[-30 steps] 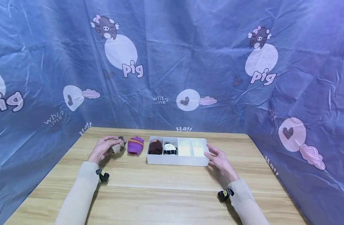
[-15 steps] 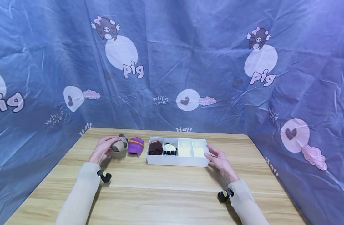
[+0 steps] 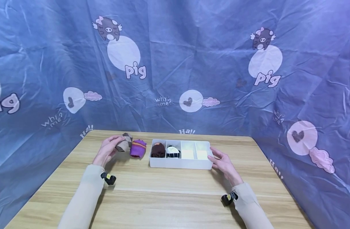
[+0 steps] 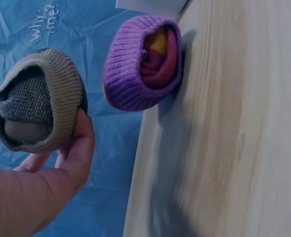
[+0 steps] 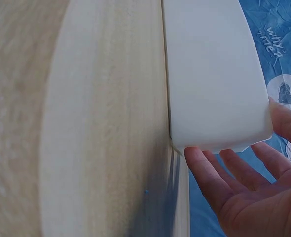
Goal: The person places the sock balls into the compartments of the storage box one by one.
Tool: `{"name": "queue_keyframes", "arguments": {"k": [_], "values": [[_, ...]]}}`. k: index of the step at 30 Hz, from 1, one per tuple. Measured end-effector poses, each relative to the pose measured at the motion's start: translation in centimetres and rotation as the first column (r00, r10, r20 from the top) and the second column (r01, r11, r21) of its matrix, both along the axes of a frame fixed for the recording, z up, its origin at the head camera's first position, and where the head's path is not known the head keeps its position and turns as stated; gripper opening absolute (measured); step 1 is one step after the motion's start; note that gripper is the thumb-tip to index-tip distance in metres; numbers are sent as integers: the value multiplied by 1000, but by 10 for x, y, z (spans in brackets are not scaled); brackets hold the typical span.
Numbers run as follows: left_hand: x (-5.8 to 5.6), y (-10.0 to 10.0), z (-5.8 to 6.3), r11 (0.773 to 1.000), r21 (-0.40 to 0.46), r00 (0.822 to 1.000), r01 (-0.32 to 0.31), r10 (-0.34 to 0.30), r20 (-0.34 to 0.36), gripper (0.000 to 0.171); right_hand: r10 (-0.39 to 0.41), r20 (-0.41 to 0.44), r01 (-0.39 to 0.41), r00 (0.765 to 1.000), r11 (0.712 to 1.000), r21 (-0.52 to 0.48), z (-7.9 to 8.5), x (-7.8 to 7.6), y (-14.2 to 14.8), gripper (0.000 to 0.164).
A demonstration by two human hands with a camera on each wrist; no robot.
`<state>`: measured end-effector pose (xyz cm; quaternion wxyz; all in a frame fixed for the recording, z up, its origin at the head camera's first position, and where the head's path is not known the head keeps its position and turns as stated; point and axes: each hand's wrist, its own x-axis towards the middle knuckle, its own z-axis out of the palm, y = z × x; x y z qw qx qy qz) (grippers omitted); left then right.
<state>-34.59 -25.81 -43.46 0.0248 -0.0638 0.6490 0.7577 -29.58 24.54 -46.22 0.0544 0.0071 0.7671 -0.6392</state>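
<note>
My left hand [image 3: 107, 149] holds a rolled pair of grey-brown argyle socks [image 3: 124, 143] between thumb and fingers. In the left wrist view the ribbed cuff of these socks [image 4: 64, 106] faces the camera, the dark knit tucked inside. Just right of it a rolled purple sock pair [image 3: 138, 149] with an orange stripe stands on the table. My right hand [image 3: 224, 163] grips the right end of a white divided box [image 3: 180, 163], thumb at the rim and fingers against the end wall. Rolled dark brown socks [image 3: 158, 150] and white-and-black socks [image 3: 173, 151] lie in its two left compartments.
The two right compartments [image 3: 202, 154] of the box show their bare floors. Under everything is a wooden table [image 3: 163, 200]. A blue printed cloth [image 3: 169, 76] hangs behind the table and along its sides. A small black camera sits on each wrist.
My left hand has moved right and away from me with the argyle socks, which now overlap the purple pair's edge in the head view. The right hand and the box have stayed put.
</note>
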Motion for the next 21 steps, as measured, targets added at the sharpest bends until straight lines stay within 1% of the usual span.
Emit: {"name": "queue_keyframes", "arguments": {"k": [3, 8, 11, 15, 18, 21], "values": [[-1, 2, 2, 1000, 24, 1000, -9, 9, -9, 29, -2, 4, 2, 1000, 1000, 3, 0, 0, 0, 64], [-2, 8, 5, 999, 40, 1000, -18, 19, -8, 45, -3, 8, 3, 1000, 1000, 11, 0, 0, 1, 64], [-3, 12, 6, 998, 55, 1000, -18, 19, -12, 45, -1, 8, 0, 1000, 1000, 11, -1, 0, 1, 64], [-4, 19, 6, 999, 53, 1000, -12, 13, -16, 39, -1, 8, 1, 1000, 1000, 8, 0, 0, 1, 64], [-4, 25, 7, 1000, 27, 1000, -4, 5, -17, 41, 6, 7, -6, 1000, 1000, 3, 0, 0, 1, 64], [-4, 33, 8, 1000, 20, 1000, 3, -3, -19, 47, 7, 8, -7, 1000, 1000, -10, 0, 0, 2, 64]]}}
